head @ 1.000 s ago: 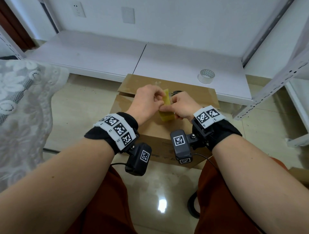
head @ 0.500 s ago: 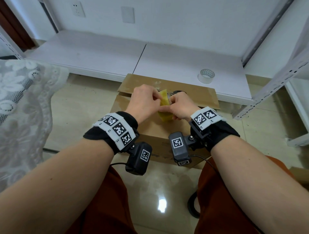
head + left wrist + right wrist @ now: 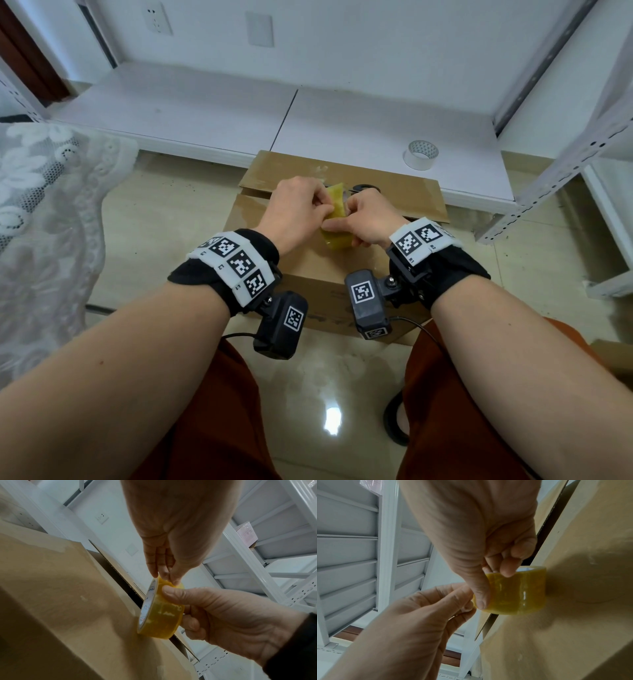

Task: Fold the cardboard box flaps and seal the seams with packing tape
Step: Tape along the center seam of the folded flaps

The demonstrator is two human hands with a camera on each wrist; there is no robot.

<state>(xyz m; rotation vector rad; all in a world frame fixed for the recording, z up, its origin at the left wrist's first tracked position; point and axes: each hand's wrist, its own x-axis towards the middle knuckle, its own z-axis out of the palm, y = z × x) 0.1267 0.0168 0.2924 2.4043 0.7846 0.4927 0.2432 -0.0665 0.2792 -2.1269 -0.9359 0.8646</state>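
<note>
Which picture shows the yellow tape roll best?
The left wrist view: the yellow tape roll shows its printed core edge and its band, with fingertips picking on top. The right wrist view shows only its band. In the head view, hands mostly hide it.

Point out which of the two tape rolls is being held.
The yellow tape roll, gripped by both hands over the cardboard box. The clear roll lies untouched on the white shelf.

Count: one cardboard box beneath both hands. Two tape rolls: one yellow packing tape roll between the hands, one clear tape roll beyond the right hand. Two hands; left hand included.
</note>
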